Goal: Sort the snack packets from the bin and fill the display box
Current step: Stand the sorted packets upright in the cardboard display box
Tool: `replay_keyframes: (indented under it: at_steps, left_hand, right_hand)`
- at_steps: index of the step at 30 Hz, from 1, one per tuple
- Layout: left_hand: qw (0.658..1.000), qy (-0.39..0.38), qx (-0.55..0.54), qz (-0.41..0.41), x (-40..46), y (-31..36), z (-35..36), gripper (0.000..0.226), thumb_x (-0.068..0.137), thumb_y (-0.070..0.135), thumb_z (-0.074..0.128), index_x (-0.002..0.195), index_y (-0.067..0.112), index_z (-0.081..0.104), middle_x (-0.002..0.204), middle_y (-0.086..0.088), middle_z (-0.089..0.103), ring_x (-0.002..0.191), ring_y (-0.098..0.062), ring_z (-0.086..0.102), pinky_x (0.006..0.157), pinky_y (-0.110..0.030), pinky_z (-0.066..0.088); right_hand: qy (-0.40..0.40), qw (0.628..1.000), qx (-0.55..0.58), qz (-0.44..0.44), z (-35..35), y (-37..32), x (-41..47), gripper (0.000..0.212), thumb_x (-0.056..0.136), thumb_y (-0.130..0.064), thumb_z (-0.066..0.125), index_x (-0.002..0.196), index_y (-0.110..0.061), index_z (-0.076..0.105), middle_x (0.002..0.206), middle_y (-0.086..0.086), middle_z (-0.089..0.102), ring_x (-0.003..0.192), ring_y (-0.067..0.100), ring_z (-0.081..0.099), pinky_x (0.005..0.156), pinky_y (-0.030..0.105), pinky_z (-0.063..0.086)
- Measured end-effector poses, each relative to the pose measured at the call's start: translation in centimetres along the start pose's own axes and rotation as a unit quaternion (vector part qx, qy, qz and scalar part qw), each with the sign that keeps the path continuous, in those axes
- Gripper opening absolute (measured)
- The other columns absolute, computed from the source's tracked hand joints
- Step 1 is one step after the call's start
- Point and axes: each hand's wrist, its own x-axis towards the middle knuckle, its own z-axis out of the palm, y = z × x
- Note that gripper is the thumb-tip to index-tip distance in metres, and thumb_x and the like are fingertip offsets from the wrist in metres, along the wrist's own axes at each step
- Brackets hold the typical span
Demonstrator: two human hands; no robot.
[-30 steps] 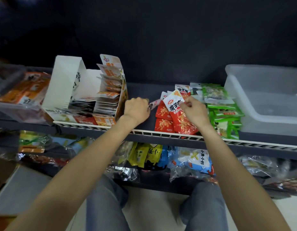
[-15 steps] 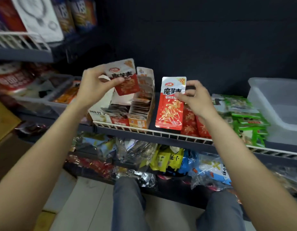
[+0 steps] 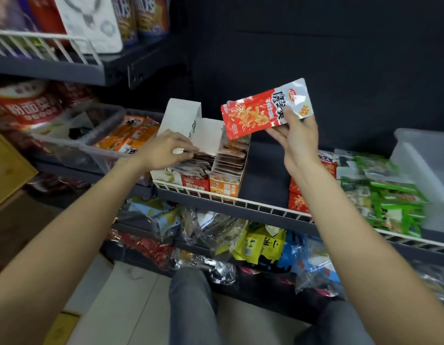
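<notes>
Above the display box [image 3: 217, 155], right hand [image 3: 297, 140] pinches "20%"-marked red packet [image 3: 263, 109].

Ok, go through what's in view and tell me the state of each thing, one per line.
Red packet: held up in the right hand, tilted sideways.
Left hand: down in the display box, on the dark packets.
Display box: flap up, rows partly filled.
Green packets: piled on the shelf.
Clear bin: open, no lid.

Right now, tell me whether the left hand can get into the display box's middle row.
Probably yes. The left hand already sits over the display box, fingers down among the dark packets in that row. The box is open on top, and the right hand holds its red packet higher up, clear of it.
</notes>
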Motion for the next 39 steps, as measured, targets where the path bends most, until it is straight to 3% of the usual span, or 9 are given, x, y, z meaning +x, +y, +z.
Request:
replay_keyframes:
  at_steps: [5,8,14,20,26,27,33,36,39]
  left_hand:
    - [0.993,-0.089,0.078,0.003,-0.5,1.8,-1.5,0.046,0.093,0.06,0.036,0.131,0.037,0.052,0.14,0.008,0.048,0.132,-0.015,0.037,0.106,-0.044,0.032]
    - [0.991,-0.109,0.074,0.0,-1.5,3.6,-1.6,0.047,0.096,0.055,0.032,0.131,0.031,0.053,0.138,0.007,0.05,0.125,-0.016,0.046,0.1,-0.038,0.038]
    - [0.999,-0.017,0.029,-0.008,-2.7,3.4,-0.2,0.053,0.097,0.055,0.025,0.127,0.025,0.057,0.13,0.0,0.057,0.118,-0.02,0.052,0.097,-0.04,0.04]
    - [0.996,0.085,0.001,0.001,-4.0,3.5,1.6,0.051,0.099,0.049,0.026,0.122,0.02,0.061,0.118,-0.002,0.064,0.108,-0.023,0.058,0.085,-0.036,0.045]
    - [0.985,0.162,-0.016,-0.047,-4.3,4.3,2.6,0.039,0.099,0.038,0.034,0.115,0.021,0.065,0.107,-0.001,0.068,0.097,-0.022,0.06,0.07,-0.031,0.041]
    - [0.983,0.174,-0.017,-0.052,-4.3,4.4,2.4,0.035,0.099,0.035,0.038,0.115,0.021,0.065,0.107,-0.002,0.069,0.097,-0.022,0.061,0.071,-0.032,0.043]
    - [0.95,0.306,0.005,-0.067,-5.1,8.4,1.0,0.029,0.091,0.024,0.046,0.113,0.019,0.066,0.097,-0.001,0.072,0.085,-0.022,0.066,0.064,-0.031,0.049]
    - [0.944,0.327,-0.033,-0.003,-5.0,13.2,1.1,0.029,0.091,0.025,0.046,0.11,0.02,0.066,0.09,0.002,0.071,0.079,-0.018,0.065,0.059,-0.029,0.051]
    - [0.934,0.328,-0.104,0.096,-4.1,18.4,2.6,0.028,0.089,0.024,0.047,0.107,0.019,0.067,0.089,0.004,0.07,0.079,-0.015,0.065,0.062,-0.029,0.052]
  right_hand:
    - [-0.05,0.967,-0.195,-0.153,3.2,1.4,1.2,0.009,0.095,-0.015,0.053,0.091,-0.019,0.045,0.093,-0.004,0.063,0.088,0.005,0.064,0.075,0.033,0.058]
    - [-0.114,0.895,-0.349,-0.253,6.0,2.9,1.4,0.012,0.095,-0.014,0.051,0.09,-0.012,0.04,0.084,-0.005,0.061,0.074,0.0,0.061,0.056,0.02,0.048]
    - [-0.236,0.723,-0.548,-0.348,10.1,5.6,2.0,0.01,0.092,-0.008,0.051,0.101,-0.006,0.049,0.092,0.011,0.061,0.081,0.026,0.06,0.062,0.038,0.047]
    - [-0.278,0.725,-0.542,-0.321,10.0,6.5,3.0,0.007,0.089,-0.006,0.057,0.095,-0.006,0.053,0.096,0.01,0.063,0.085,0.023,0.06,0.065,0.033,0.045]
    - [-0.329,0.466,-0.766,-0.296,8.6,7.8,3.0,0.024,0.091,-0.02,0.052,0.104,-0.007,0.069,0.12,0.01,0.058,0.118,0.028,0.043,0.086,0.037,0.047]
    - [-0.329,0.478,-0.757,-0.3,8.5,7.5,2.7,0.027,0.092,-0.021,0.051,0.108,-0.008,0.069,0.124,0.01,0.057,0.121,0.026,0.042,0.089,0.038,0.047]
    - [-0.217,0.745,-0.555,-0.3,3.2,4.0,-0.1,0.023,0.092,-0.021,0.057,0.112,-0.021,0.067,0.113,-0.004,0.066,0.096,0.01,0.059,0.083,0.027,0.048]
    - [-0.142,0.8,-0.51,-0.283,-2.5,2.7,-1.2,0.019,0.092,-0.021,0.057,0.107,-0.022,0.069,0.096,-0.007,0.071,0.083,0.007,0.064,0.074,0.025,0.051]
    - [-0.098,0.8,-0.55,-0.217,-8.3,2.8,-0.6,0.017,0.091,-0.019,0.058,0.104,-0.021,0.069,0.087,-0.004,0.073,0.081,0.012,0.068,0.077,0.031,0.053]
